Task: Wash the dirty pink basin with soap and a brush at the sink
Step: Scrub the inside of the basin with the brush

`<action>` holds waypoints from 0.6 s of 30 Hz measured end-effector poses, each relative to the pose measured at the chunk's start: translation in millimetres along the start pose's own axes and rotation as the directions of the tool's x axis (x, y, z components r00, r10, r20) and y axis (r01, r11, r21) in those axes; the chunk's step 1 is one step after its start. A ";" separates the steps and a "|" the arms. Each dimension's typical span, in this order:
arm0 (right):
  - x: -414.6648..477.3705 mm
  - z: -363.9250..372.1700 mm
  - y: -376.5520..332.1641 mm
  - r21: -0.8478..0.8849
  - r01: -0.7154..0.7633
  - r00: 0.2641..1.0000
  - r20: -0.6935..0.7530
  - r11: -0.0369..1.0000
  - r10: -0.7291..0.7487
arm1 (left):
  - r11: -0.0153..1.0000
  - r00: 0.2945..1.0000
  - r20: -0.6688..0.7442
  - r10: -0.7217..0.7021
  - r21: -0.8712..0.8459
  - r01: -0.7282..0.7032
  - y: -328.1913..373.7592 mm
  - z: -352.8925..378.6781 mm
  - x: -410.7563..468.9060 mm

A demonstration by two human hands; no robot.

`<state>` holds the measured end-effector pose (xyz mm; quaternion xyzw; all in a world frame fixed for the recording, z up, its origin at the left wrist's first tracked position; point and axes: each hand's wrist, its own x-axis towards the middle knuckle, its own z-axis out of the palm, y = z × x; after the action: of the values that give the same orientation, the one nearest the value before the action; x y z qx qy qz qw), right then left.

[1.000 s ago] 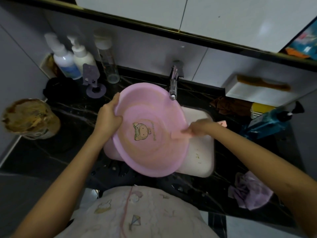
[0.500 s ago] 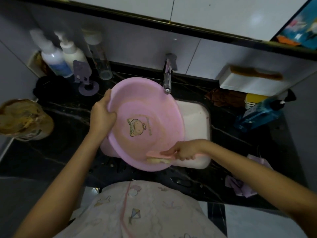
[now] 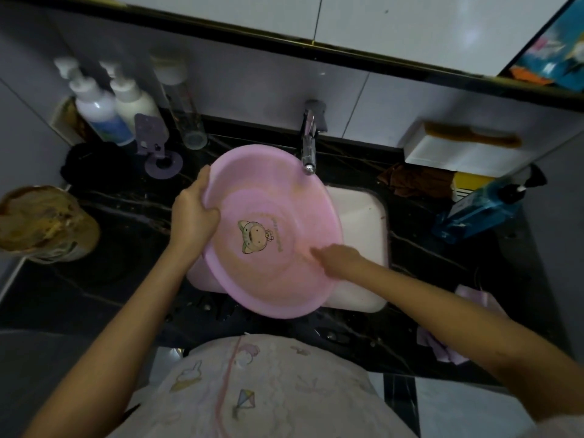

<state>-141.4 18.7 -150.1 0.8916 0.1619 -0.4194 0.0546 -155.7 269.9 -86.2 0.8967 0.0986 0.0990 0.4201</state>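
Basin [image 3: 284, 197], pink, held tilted over the white sink [image 3: 363, 216] with its open side toward me. The far rim sits just under the spout of the chrome faucet [image 3: 309, 150]. Brownish film lies in rings on the inner wall. A cartoon animal print [image 3: 256, 235] shows on the basin floor.

My left hand [image 3: 192, 213] grips the left rim. The thumb is hooked over onto the inner side and the fingers are behind the wall, out of sight.

My right hand [image 3: 339, 259] is inside the basin at the lower right, low on the inner wall, knuckles up, fingers pointing toward the print. It is motion-blurred. A pale pink smear runs out from the fingertips, and I cannot tell whether the hand is closed round anything or lies flat on the plastic.

Desk [image 3: 126, 279] is black marble with pale veins, all round the sink.
- Back left, against the wall: 2 pump bottles, 1 with a blue label [image 3: 94, 112] and 1 plain white [image 3: 132, 102], with a tall clear bottle [image 3: 180, 105] beside them.
- In front of those: a purple stand [image 3: 158, 147].
- Far left: a round brown-stained tub [image 3: 41, 222].
- Right of the sink: a brown cloth [image 3: 410, 181] and a blue bottle [image 3: 480, 210], tilted.
- On the right wall: a white box [image 3: 467, 156] with a brown comb [image 3: 474, 135] on top.
- Near right edge: a lilac cloth [image 3: 442, 343], partly behind my right forearm.
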 end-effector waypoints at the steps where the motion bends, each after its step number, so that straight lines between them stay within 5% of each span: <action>1: -15.0 1.3 -10.1 -0.011 0.062 0.995 0.079 0.998 -0.061 | 1.000 1.000 -0.011 -0.006 -0.019 0.006 1.5 1.5 -0.2; 3: -38.8 -1.7 -37.8 0.205 0.199 0.958 0.167 0.958 -0.235 | 0.998 0.999 -0.029 -0.036 -0.045 0.035 4.4 4.7 -0.1; 5: -50.8 -7.8 -64.5 0.547 0.260 0.935 0.064 0.796 -0.349 | 0.996 0.998 -0.026 -0.061 -0.069 0.059 2.4 7.8 2.5; 8: -45.7 -16.0 -96.1 0.939 0.170 0.948 -0.073 0.299 -0.309 | 0.989 0.996 -0.011 -0.092 -0.120 0.090 -4.7 8.4 4.9; 11: -28.9 -27.9 -128.6 0.981 0.194 0.971 -0.190 0.016 -0.148 | 0.980 0.998 0.004 -0.063 -0.189 0.063 -4.8 13.1 4.7; 15: -1.7 -63.0 -135.9 0.974 0.177 0.984 -0.170 -0.143 0.060 | 0.970 0.999 -0.016 -0.043 -0.238 0.038 -6.9 16.5 0.7; 18: -2.8 -69.3 -127.7 0.989 0.109 0.994 -0.109 -0.098 0.013 | 0.961 0.997 -0.011 -0.082 -0.265 0.076 -15.2 15.8 -0.7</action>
<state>-135.1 154.4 -98.5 0.6495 -0.1677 -0.3660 -0.6450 -153.7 267.7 -107.9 0.8269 0.1248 0.1044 0.5383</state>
